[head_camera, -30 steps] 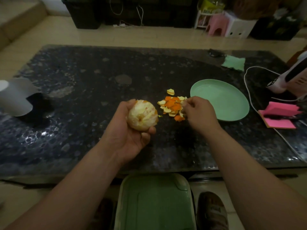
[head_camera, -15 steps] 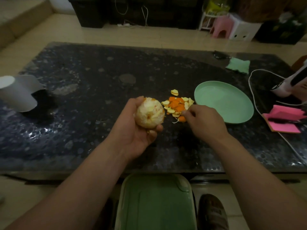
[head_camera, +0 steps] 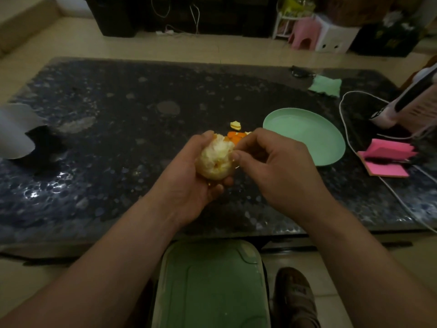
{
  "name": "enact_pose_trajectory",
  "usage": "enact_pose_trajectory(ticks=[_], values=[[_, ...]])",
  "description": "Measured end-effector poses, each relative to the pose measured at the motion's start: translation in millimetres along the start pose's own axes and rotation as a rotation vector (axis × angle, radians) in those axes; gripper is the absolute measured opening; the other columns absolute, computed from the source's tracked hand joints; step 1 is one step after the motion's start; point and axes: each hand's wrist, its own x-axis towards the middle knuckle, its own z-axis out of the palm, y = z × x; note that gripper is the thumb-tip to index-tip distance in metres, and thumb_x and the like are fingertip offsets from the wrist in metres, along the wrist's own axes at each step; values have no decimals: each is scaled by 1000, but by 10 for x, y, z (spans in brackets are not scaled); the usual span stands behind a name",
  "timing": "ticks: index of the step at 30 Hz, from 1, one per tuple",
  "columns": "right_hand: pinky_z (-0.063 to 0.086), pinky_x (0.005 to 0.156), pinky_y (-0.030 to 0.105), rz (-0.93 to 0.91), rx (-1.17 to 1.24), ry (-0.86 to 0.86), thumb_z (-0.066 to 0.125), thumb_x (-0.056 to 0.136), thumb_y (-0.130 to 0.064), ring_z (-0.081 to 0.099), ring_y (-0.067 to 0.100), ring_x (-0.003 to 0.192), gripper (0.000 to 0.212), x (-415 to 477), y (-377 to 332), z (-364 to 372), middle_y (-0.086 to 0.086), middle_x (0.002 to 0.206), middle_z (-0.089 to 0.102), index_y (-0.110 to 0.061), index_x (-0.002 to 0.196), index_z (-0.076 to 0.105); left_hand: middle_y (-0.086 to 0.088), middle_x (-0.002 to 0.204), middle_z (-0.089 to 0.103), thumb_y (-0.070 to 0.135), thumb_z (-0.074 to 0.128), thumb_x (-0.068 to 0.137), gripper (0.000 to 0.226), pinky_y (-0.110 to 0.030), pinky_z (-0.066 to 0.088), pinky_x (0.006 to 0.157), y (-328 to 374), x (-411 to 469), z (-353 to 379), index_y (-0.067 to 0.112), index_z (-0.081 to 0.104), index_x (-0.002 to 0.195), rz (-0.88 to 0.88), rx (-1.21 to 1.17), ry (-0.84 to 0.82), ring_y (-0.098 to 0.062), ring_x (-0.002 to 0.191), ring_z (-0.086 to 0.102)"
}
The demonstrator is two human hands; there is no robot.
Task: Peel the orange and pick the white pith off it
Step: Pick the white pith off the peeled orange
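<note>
Orange (head_camera: 216, 159) sits in the left hand (head_camera: 189, 183), held up over the near middle of the table (head_camera: 118, 162). The palm cups it from the left and below, with the thumb over its top and the fingers curled under its lower edge. Nearly all the skin is off. The surface shows pale pith, with a small trace of orange at the top.

The right hand (head_camera: 276, 166) is at the fruit's right side with its fingers curled, thumb tip and forefinger pinching at the surface. Whether a shred of pith lies between them cannot be told.

Just behind the hands, a small heap of peels (head_camera: 236, 136) lies on the table, partly hidden, with one pale piece a little beyond it. A green plate (head_camera: 305, 136) lies just right of the heap. Further right are a pink notepad (head_camera: 387, 159) and a white cable (head_camera: 345, 129), with a green cloth (head_camera: 325, 86) near the far edge. A white paper shape (head_camera: 14, 131) stands at the left edge. Below the near edge are a green lid (head_camera: 210, 285) and a shoe (head_camera: 295, 294).
</note>
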Motion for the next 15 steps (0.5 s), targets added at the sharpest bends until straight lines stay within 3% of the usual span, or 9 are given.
enact_pose_trajectory(ticks=[6,10,15], values=[[44,63,13,-5,-20,1,73,99,-27,63,5,74,3,19,40,-8,-16,76,66,-24,99,73,-11,106,76,52,59,102,53,-23,49,50,2,27,15,14,68,136,16,36,30,-21,69,65],[58,70,33,-58,-79,-34,75,96,-38,67,6,77,15,-6,32,3,-15,87,69,-27,105,70,-8,105,76,56,61,100,55,-24,51,51,-8,57,4,15,70,136,17,61,64,-18,73,68],[56,66,37,-146,-288,-14,70,98,-42,62,7,72,17,-33,6,52,-12,85,68,-27,105,66,-8,116,79,61,71,93,56,-29,54,55,-61,120,-22,19,73,129,4,120,170,-17,82,73]])
